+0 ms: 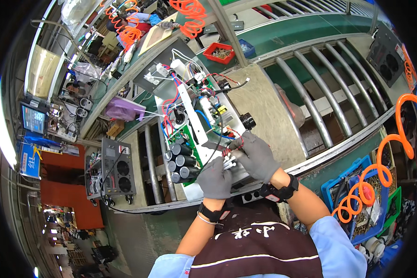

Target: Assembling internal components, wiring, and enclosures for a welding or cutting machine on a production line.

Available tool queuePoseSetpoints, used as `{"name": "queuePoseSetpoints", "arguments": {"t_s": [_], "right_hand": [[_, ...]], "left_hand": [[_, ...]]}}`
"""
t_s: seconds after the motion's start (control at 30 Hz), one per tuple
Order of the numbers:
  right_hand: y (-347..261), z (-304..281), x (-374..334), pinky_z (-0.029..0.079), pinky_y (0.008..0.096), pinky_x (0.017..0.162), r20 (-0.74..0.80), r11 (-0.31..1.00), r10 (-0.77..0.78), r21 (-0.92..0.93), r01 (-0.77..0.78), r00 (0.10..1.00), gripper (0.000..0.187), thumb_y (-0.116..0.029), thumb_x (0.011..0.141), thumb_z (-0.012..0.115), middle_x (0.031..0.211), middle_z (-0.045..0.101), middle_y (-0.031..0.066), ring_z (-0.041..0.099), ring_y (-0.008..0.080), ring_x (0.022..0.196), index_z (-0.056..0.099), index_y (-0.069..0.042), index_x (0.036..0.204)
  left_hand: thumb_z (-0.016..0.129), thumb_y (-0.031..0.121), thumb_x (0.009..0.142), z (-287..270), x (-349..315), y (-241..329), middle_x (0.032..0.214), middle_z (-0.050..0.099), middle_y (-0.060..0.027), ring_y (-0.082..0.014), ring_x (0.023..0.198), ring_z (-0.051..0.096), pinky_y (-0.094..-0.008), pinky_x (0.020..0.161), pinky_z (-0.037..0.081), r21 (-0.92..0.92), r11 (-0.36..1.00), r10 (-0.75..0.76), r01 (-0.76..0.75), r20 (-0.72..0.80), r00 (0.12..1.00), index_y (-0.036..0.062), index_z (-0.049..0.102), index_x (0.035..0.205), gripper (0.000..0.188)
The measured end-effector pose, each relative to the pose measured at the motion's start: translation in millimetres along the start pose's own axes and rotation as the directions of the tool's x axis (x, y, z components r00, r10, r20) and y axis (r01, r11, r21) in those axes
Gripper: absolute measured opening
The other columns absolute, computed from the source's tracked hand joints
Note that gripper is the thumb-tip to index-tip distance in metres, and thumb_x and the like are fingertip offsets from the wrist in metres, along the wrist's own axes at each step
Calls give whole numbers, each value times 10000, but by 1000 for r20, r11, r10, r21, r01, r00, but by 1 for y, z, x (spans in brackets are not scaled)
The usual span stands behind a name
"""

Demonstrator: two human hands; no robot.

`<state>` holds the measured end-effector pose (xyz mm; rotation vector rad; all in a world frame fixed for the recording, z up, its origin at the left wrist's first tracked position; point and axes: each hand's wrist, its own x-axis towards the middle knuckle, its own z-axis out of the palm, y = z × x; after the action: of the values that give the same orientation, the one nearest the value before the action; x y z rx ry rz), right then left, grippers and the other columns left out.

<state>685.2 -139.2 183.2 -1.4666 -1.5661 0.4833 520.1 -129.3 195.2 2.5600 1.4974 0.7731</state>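
Both my hands wear grey gloves and meet at the near edge of an opened metal machine chassis [200, 113]. My left hand [215, 178] is closed around a bunch of thin white pieces [229, 162], too small to tell as cable ties or connectors. Beside it, my right hand [255, 157] pinches thin red and black wires [234, 143]; its fingertips are partly hidden. Left of my hands, several black cylindrical capacitors [183, 162] stand by a green circuit board [173, 134]. A black round fitting [248, 121] sticks out of the chassis' right side.
Metal rollers [306, 99] run to the right of the wooden board [259, 99] under the chassis. Orange coiled hoses [380, 162] hang at the right above blue bins [352, 194]. A red parts tray [219, 53] lies beyond. Another finished-looking unit [118, 169] stands left, near a purple fan [121, 109].
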Motion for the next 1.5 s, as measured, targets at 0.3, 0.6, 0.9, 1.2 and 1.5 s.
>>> {"name": "queuePoseSetpoints", "arguments": {"t_s": [0.3, 0.6, 0.9, 1.2, 1.5], "right_hand": [[35, -41, 15, 497, 386, 820, 284, 891, -223, 447, 77, 933, 286, -154, 811, 613, 943, 655, 143, 628, 309, 885, 697, -61, 1068], [81, -22, 60, 497, 402, 880, 65, 925, 102, 362, -119, 993, 296, -173, 767, 557, 1002, 691, 146, 638, 319, 964, 730, -74, 986], [78, -1, 70, 456, 409, 900, 115, 980, 17, 194, -39, 993, 312, -187, 789, 598, 998, 621, 125, 567, 310, 1013, 705, -158, 1080], [85, 5, 83, 450, 446, 917, 184, 981, 42, 179, -76, 982, 421, -251, 789, 565, 1065, 638, 192, 578, 357, 1079, 671, -150, 1183], [77, -6, 96, 487, 450, 893, 368, 989, 87, 76, -124, 926, 434, -228, 746, 562, 1142, 661, 135, 610, 330, 1089, 681, -195, 1163]], "left_hand": [[553, 22, 686, 11, 0, -1, 725, 594, -163, -391, 684, 596, -438, 601, 477, 25, 999, 39, -37, -80, 996, 24, 602, 842, 163], [613, 67, 779, -11, 16, 1, 753, 651, -149, -345, 661, 626, -375, 599, 482, -30, 999, 35, -32, 110, 993, 37, 675, 886, 128], [536, 0, 770, -13, 18, 7, 656, 583, -137, -246, 549, 551, -313, 547, 416, -165, 943, -250, 288, 216, 944, 23, 653, 857, 147], [599, 284, 968, -20, 25, 1, 625, 551, -8, -76, 518, 447, -235, 485, 303, -463, 692, -359, 554, 445, 820, -21, 658, 839, 337], [590, 273, 982, -3, 14, 14, 624, 562, -8, -55, 555, 458, -223, 515, 316, -374, 771, -416, 516, 318, 852, -28, 655, 826, 345]]}}
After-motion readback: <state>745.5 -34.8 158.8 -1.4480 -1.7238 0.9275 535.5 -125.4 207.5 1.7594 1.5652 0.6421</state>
